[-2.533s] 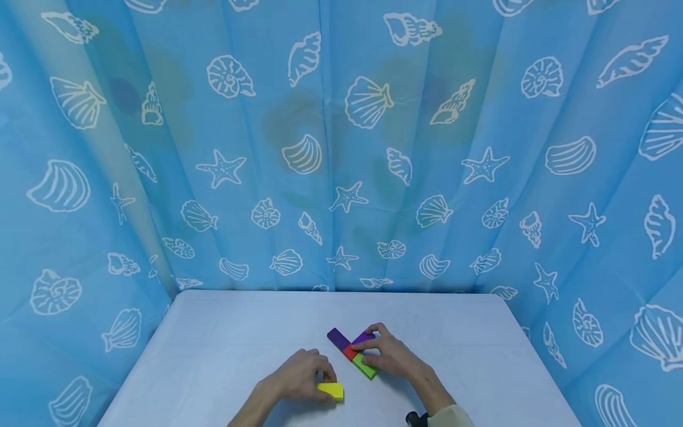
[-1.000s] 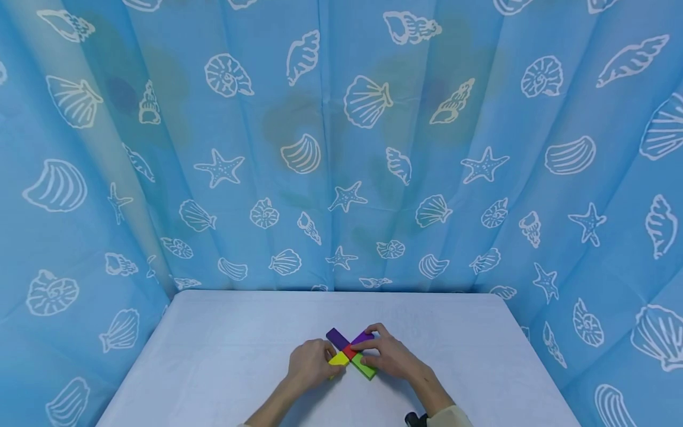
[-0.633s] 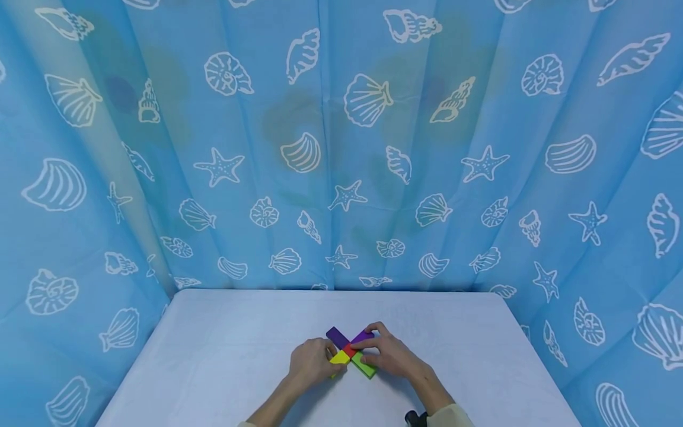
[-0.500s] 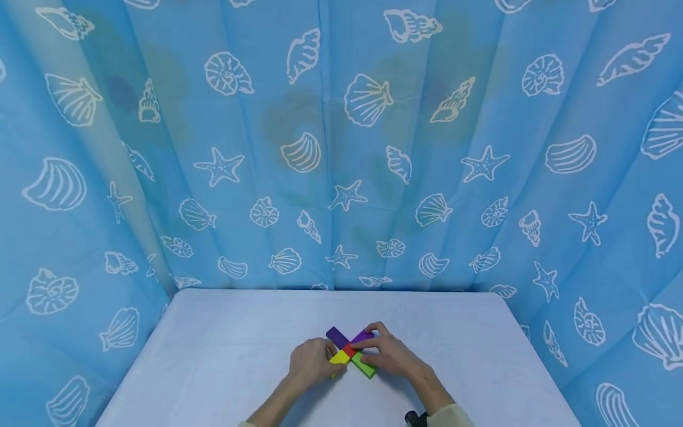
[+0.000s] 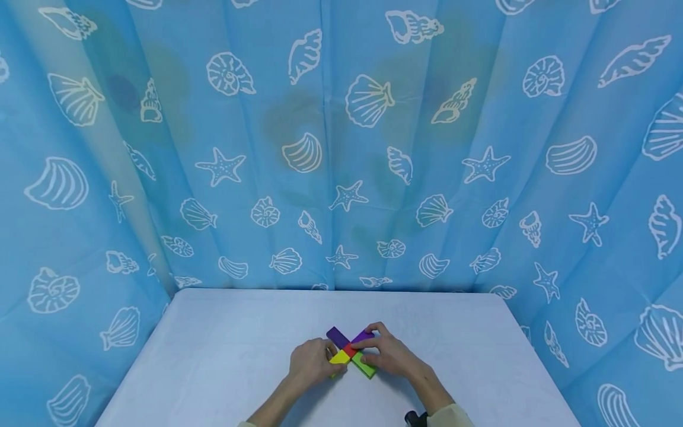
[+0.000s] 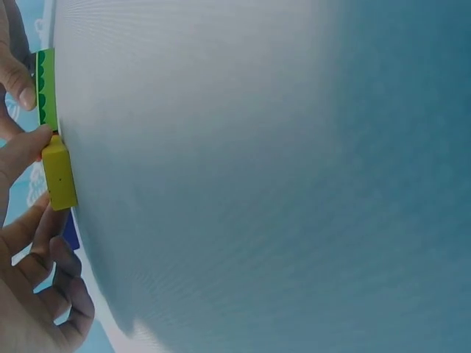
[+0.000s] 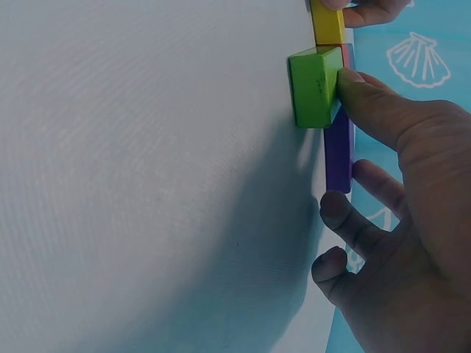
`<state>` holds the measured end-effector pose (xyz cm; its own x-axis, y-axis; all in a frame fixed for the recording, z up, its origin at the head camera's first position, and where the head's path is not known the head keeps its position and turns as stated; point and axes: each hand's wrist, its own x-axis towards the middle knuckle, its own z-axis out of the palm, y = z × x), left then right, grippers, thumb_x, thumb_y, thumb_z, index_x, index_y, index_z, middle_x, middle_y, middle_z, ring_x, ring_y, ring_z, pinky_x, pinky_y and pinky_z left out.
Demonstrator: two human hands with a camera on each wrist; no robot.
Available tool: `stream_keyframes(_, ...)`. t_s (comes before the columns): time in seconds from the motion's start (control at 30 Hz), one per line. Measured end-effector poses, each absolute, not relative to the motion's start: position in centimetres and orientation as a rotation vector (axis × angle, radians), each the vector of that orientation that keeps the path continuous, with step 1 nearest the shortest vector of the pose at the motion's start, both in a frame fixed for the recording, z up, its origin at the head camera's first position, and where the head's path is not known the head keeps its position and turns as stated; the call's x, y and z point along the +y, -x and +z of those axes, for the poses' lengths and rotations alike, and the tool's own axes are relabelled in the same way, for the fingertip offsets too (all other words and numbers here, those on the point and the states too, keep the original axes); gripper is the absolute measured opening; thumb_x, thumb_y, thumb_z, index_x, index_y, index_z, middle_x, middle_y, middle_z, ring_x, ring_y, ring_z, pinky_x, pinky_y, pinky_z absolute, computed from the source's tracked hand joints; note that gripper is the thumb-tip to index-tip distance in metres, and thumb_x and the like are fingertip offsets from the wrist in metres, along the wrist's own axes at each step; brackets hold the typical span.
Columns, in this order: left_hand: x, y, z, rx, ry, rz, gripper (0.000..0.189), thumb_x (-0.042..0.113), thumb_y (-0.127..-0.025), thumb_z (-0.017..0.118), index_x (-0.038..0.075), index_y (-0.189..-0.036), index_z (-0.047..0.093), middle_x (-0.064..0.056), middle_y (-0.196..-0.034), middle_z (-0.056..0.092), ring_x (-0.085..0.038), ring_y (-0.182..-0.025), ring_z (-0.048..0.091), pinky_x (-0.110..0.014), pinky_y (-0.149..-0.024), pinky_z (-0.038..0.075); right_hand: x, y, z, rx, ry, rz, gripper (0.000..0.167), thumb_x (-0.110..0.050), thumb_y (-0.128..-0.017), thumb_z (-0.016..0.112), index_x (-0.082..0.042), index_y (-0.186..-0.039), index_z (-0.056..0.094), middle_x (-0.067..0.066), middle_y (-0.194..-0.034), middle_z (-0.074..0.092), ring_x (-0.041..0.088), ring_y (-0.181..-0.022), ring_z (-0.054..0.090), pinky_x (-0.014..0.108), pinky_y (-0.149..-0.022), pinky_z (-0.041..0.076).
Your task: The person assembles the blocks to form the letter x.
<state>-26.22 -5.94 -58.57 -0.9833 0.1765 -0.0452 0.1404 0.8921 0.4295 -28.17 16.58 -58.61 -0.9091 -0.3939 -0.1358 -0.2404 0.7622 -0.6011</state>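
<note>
Coloured blocks form an X on the white table in the head view. At its centre sits a red block (image 5: 349, 350), with a dark purple block (image 5: 337, 337) at far left and a green block (image 5: 365, 366) at near right. My left hand (image 5: 310, 363) pinches the yellow block (image 5: 339, 357), whose end meets the centre. Bent over the X's right side, my right hand (image 5: 393, 352) holds the other purple block (image 5: 363, 337), its fingers partly covering it. The right thumb touches the green block (image 7: 313, 88) in the right wrist view.
The white table (image 5: 240, 332) reaches back to a blue curtain (image 5: 256, 148) printed with shells and starfish. A small black object (image 5: 415, 418) shows beside the right sleeve (image 5: 450, 416) at the near edge.
My left hand has carried the yellow block from the near left up and against the red block. The right hand has stayed in place. Over the last second nothing visibly moves.
</note>
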Motion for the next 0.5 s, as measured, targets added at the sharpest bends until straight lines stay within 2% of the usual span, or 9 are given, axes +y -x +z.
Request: stream_keyframes(0.5, -5.84, 26.14, -58.54, 2.999, -0.271, 0.614, 0.04, 0.057, -0.071, 0.084, 0.022, -0.084, 0.071, 0.01, -0.068, 0.055, -0.011, -0.064, 0.049, -0.031, -0.064, 0.042, 16.59, 28.13, -58.31, 2.714, 0.521, -0.853, 0.032, -0.031, -0.091, 0.074, -0.043, -0.121, 0.072, 0.008, -0.141, 0.043, 0.036, -0.123, 0.053, 0.063, -0.097, 0.046)
